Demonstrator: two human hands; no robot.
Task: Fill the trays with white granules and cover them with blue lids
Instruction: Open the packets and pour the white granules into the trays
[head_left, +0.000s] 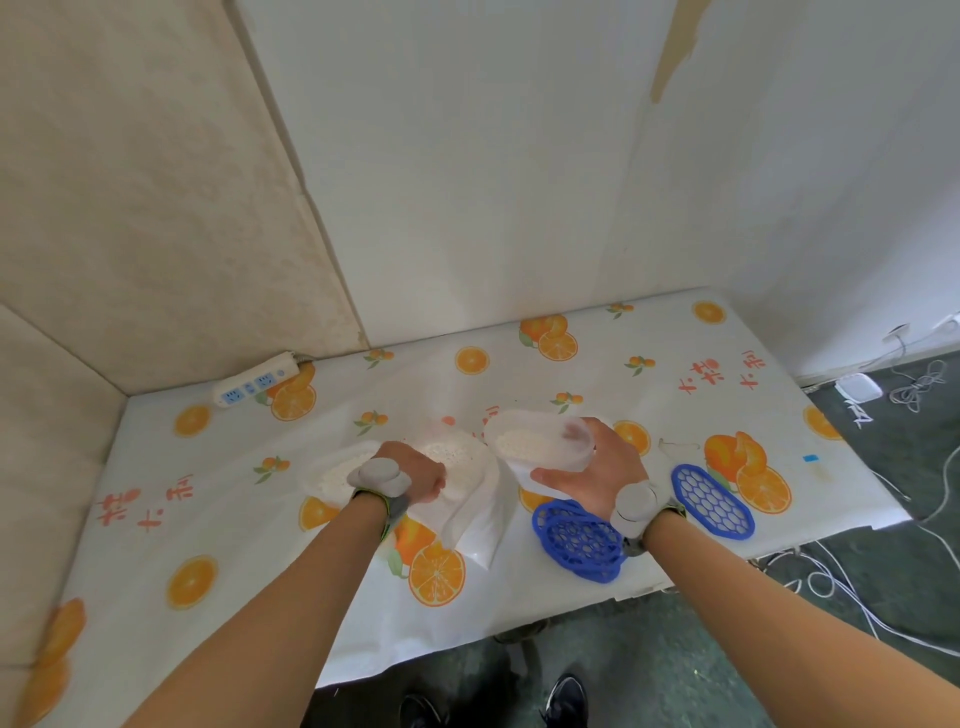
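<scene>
R hand (597, 473) grips translucent tray (540, 441), part-filled w/ white granules (522, 442), held above table (519, 364). L hand (415, 475) fingers curled on open plastic bag (465, 493) of granules. Second tray (337, 470), filled, just left of bag. Blue lids: stacked pair (579, 543) under R wrist, one (712, 501) further right.
</scene>
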